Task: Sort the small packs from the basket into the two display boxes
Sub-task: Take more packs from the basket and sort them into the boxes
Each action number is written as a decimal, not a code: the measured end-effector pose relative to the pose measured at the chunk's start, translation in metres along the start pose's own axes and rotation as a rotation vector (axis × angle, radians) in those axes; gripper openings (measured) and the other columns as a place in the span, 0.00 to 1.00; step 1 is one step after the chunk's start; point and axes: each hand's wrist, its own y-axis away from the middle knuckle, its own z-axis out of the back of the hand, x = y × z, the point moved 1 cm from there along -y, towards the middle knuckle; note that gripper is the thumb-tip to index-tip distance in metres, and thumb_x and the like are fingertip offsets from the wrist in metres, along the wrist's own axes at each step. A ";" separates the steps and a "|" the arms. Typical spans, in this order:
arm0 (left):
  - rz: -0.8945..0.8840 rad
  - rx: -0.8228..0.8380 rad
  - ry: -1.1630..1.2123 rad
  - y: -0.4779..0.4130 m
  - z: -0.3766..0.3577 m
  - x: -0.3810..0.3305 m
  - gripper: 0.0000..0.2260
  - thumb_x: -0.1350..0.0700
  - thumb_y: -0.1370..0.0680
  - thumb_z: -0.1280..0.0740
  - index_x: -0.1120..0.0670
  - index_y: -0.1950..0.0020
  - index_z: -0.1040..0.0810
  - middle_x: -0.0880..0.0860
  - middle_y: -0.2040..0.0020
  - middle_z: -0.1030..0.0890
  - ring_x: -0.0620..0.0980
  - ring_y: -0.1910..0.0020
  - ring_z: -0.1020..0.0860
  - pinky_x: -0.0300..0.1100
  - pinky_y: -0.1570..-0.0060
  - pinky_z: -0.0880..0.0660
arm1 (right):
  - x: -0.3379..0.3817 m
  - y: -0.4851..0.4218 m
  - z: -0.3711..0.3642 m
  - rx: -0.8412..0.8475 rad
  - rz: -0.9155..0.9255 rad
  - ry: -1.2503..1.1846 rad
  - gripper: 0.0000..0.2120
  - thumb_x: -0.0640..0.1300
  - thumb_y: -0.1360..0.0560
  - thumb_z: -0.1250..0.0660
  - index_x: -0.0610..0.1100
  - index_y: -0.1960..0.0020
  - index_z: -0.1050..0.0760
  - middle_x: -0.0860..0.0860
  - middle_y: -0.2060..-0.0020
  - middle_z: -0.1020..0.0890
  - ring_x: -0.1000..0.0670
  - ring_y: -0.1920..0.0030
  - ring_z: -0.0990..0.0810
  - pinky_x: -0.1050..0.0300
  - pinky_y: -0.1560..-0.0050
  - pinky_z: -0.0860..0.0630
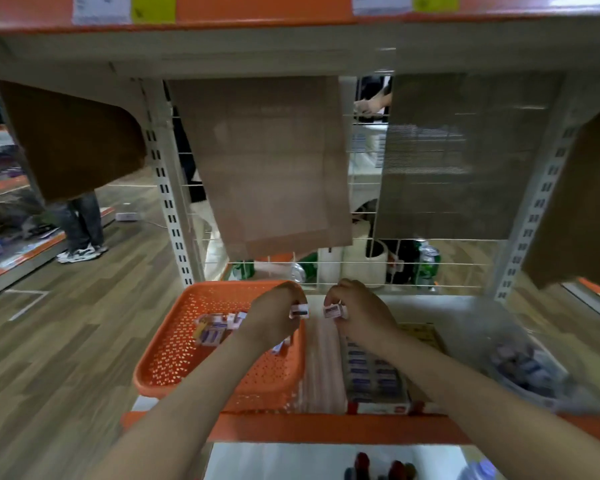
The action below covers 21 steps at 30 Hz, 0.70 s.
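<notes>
Just now each hand carries one small pack. The left hand (274, 317) pinches the left pack (299, 311) between its thumb and curled fingertips over the far right corner of the basket (160, 379). The right hand (364, 308) clamps the right pack (333, 311) the same way, just beside it, above the back of the shelf (326, 427). The two packs hang close together but apart, and neither is down in a box yet. More loose packs (213, 330) lie in the basket. The likeliest trouble is a mis-sort: the two packs look much alike, and their print is too blurred to read, so either could go into the wrong box. The filled display box (378, 407) sits below the right wrist with rows of packs already standing in it, so pressing another in carelessly could tip its neighbours. The pale box (321, 362) between it and the basket is hard to make out. Both grips are light, on small smooth cartons, so a slip could drop a pack into the seam beside the basket or send it toward the wire grid (361, 265) at the back. The left forearm also crosses low over the basket, which sits at the shelf's left end near the front lip, and a careless drag could shove it outward.
</notes>
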 end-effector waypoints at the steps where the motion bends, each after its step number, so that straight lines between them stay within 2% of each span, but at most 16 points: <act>1: -0.017 0.008 0.006 -0.002 -0.002 -0.009 0.12 0.60 0.27 0.34 0.52 0.45 0.22 0.50 0.44 0.23 0.52 0.43 0.24 0.39 0.50 0.31 | -0.008 0.006 0.006 0.000 -0.021 0.009 0.12 0.34 0.30 0.34 0.46 0.48 0.24 0.51 0.50 0.26 0.49 0.46 0.27 0.55 0.55 0.31; 4: -0.063 0.029 0.017 -0.005 -0.009 -0.039 0.12 0.60 0.28 0.34 0.52 0.46 0.21 0.51 0.44 0.22 0.52 0.44 0.24 0.40 0.50 0.29 | -0.032 0.027 0.022 0.000 -0.080 0.058 0.10 0.36 0.28 0.34 0.47 0.49 0.26 0.52 0.50 0.26 0.50 0.48 0.27 0.57 0.57 0.33; 7: -0.097 0.059 0.050 -0.009 -0.019 -0.066 0.12 0.60 0.27 0.34 0.52 0.45 0.21 0.51 0.44 0.22 0.51 0.43 0.24 0.40 0.49 0.29 | -0.058 0.047 0.038 -0.030 -0.140 0.059 0.08 0.39 0.28 0.33 0.50 0.54 0.28 0.54 0.54 0.27 0.50 0.50 0.26 0.58 0.61 0.33; 10: -0.122 0.086 0.072 -0.013 -0.032 -0.094 0.13 0.60 0.26 0.34 0.52 0.43 0.22 0.51 0.42 0.24 0.51 0.42 0.25 0.39 0.47 0.29 | -0.086 0.068 0.055 -0.047 -0.218 0.066 0.09 0.37 0.29 0.33 0.50 0.56 0.28 0.53 0.56 0.25 0.49 0.52 0.25 0.56 0.59 0.32; 15: -0.206 0.133 0.074 -0.024 -0.048 -0.133 0.11 0.58 0.25 0.34 0.52 0.42 0.24 0.51 0.43 0.26 0.50 0.42 0.26 0.39 0.47 0.30 | -0.135 0.099 0.088 -0.079 -0.310 0.140 0.09 0.34 0.31 0.33 0.44 0.52 0.23 0.49 0.55 0.25 0.46 0.51 0.24 0.54 0.54 0.29; 18: -0.230 0.141 0.073 -0.030 -0.057 -0.150 0.12 0.57 0.24 0.34 0.52 0.41 0.25 0.51 0.41 0.26 0.49 0.41 0.27 0.40 0.44 0.30 | -0.163 0.117 0.104 -0.117 -0.373 0.226 0.10 0.35 0.31 0.34 0.44 0.51 0.23 0.47 0.52 0.22 0.45 0.48 0.23 0.54 0.53 0.28; 21: -0.246 0.163 0.067 -0.036 -0.067 -0.163 0.14 0.57 0.24 0.35 0.51 0.38 0.26 0.50 0.39 0.27 0.49 0.40 0.28 0.39 0.45 0.32 | -0.186 0.128 0.114 -0.130 -0.479 0.266 0.10 0.36 0.31 0.33 0.45 0.51 0.23 0.48 0.52 0.23 0.44 0.48 0.22 0.54 0.55 0.28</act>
